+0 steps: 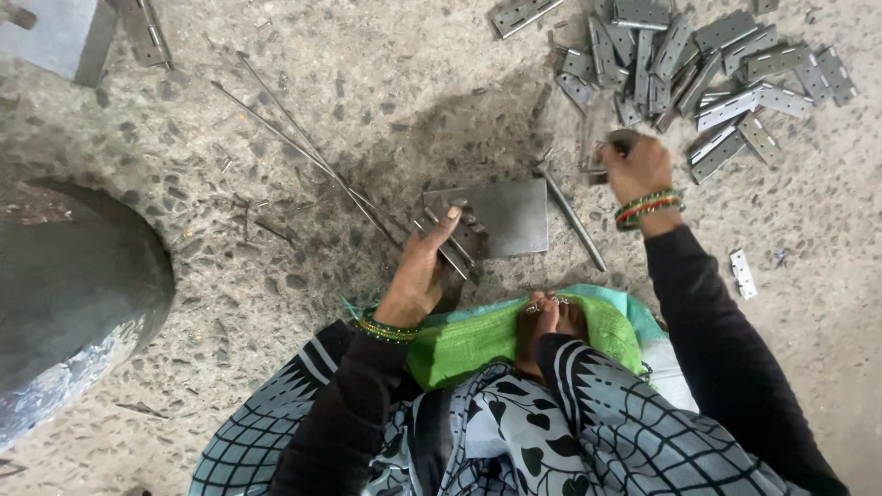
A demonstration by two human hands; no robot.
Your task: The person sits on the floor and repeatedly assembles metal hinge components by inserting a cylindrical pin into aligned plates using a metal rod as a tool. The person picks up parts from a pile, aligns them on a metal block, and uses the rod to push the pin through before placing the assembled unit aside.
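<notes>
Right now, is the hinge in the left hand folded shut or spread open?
Cannot tell for sure. The left hand pinches a hinge against the flat metal plate, but fingers and blur hide whether its leaves are spread.

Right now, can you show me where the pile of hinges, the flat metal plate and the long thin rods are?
pile of hinges (698,55), head view, on a hinge leaf mid-pile.
flat metal plate (510,216), head view, on its bare top face.
long thin rods (294,138), head view, midway along one rod.
</notes>
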